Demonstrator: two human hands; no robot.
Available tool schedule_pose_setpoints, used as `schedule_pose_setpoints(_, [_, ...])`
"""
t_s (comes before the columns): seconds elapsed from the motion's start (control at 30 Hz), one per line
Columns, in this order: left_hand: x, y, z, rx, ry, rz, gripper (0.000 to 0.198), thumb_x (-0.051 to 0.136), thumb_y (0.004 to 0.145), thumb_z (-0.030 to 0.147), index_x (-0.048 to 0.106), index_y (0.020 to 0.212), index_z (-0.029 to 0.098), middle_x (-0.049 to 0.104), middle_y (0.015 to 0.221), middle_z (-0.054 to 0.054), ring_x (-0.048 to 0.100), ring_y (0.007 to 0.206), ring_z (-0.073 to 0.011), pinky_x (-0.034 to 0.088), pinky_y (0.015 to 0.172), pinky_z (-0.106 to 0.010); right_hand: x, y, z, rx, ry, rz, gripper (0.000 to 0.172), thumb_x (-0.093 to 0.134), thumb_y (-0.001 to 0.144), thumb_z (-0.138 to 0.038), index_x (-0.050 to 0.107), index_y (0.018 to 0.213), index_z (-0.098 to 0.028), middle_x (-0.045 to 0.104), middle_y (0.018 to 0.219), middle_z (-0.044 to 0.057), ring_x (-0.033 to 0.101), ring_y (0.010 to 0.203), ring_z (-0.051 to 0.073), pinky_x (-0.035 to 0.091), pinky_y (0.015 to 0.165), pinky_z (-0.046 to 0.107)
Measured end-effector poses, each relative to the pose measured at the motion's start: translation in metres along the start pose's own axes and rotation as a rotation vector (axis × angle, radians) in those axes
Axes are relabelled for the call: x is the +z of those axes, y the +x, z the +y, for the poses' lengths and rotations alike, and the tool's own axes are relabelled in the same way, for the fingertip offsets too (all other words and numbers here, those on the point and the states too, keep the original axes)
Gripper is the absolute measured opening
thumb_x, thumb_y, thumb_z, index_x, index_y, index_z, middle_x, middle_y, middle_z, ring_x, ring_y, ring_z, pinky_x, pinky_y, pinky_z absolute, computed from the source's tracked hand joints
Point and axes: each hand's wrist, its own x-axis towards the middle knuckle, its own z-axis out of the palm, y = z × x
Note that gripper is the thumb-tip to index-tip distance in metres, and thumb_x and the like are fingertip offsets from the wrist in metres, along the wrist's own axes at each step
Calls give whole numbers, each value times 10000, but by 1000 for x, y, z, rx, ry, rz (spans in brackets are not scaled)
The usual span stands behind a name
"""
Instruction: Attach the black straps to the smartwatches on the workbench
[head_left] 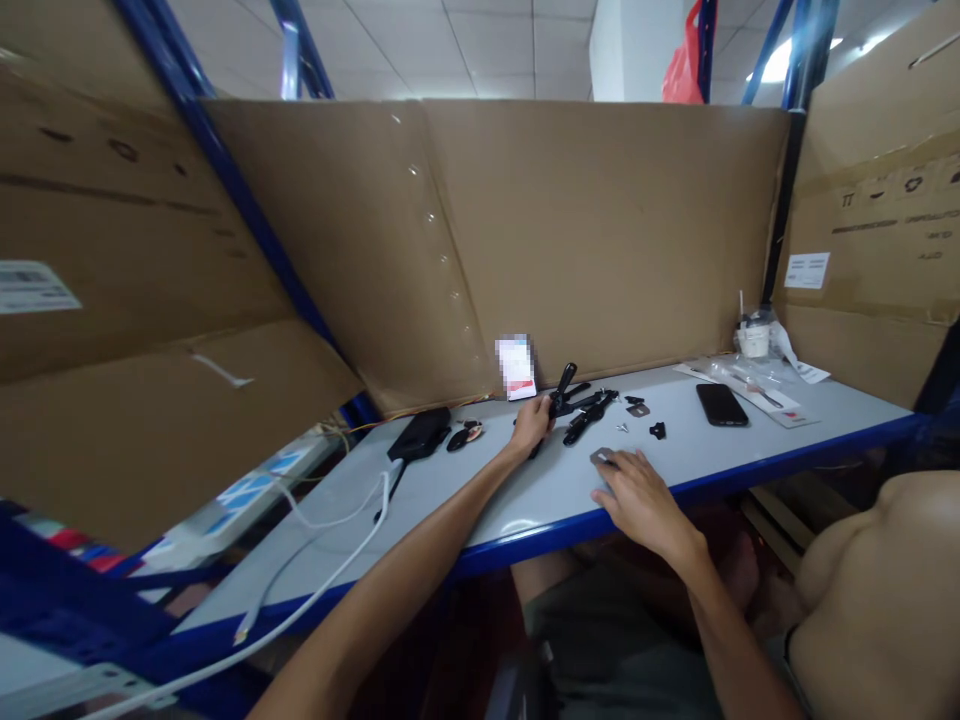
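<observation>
My left hand (531, 427) is closed round part of a black tool with a handle (567, 378) standing up from it; its exact kind is unclear. A second black piece with a long grip (589, 420) lies just to the right of it. Nearer the front edge, my right hand (641, 500) has a small flat grey metal plate (602, 455) at its fingertips, low over the table or touching it. Beyond that hand lie small screws (622, 428), a small black part (658, 430) and another grey plate (637, 410).
A lit phone (517, 370) leans against the cardboard back wall (600, 230). On the right of the table (480, 510) are a dark phone (721, 405), plastic packaging (776, 395) and a cup (754, 338). A black box (420, 435) and a white cable (345, 560) occupy the left.
</observation>
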Motion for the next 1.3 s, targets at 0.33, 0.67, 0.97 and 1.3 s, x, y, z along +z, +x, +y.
schedule_pose_setpoints(0.33, [7, -37, 32, -116, -431, -398, 273, 641, 931, 421, 486, 882, 201, 552, 694, 30, 450, 453, -68, 346, 392, -182, -30, -25, 40, -2, 246, -135, 617, 746, 811, -132, 669, 1410, -258, 569, 1545, 82, 478, 1460, 246, 362, 1221, 394])
schedule_pose_setpoints(0.67, [72, -25, 67, -235, -502, -565, 142, 578, 978, 238, 624, 1035, 116, 716, 1121, -187, 783, 906, -253, 492, 432, -204, -23, -25, 27, 3, 154, -38, 423, 676, 823, -53, 721, 1234, -144, 696, 1328, 132, 593, 1302, 285, 463, 1089, 374])
schedule_pose_setpoints(0.97, [54, -46, 58, -261, -533, -493, 175, 468, 1052, 325, 548, 1031, 172, 639, 721, -15, 521, 415, -85, 396, 369, -179, -23, -23, 28, -11, 131, -6, 403, 688, 790, 2, 749, 1135, -196, 711, 1224, 76, 608, 1160, 254, 482, 977, 341])
schedule_pose_setpoints(1.3, [45, -55, 72, -478, -776, -455, 290, 338, 1067, 204, 600, 1001, 97, 597, 669, -34, 491, 444, -83, 392, 393, -165, -14, -15, 22, -115, 282, 73, 138, 731, 918, -171, 826, 1002, -226, 777, 1088, 56, 676, 1051, 219, 491, 953, 319])
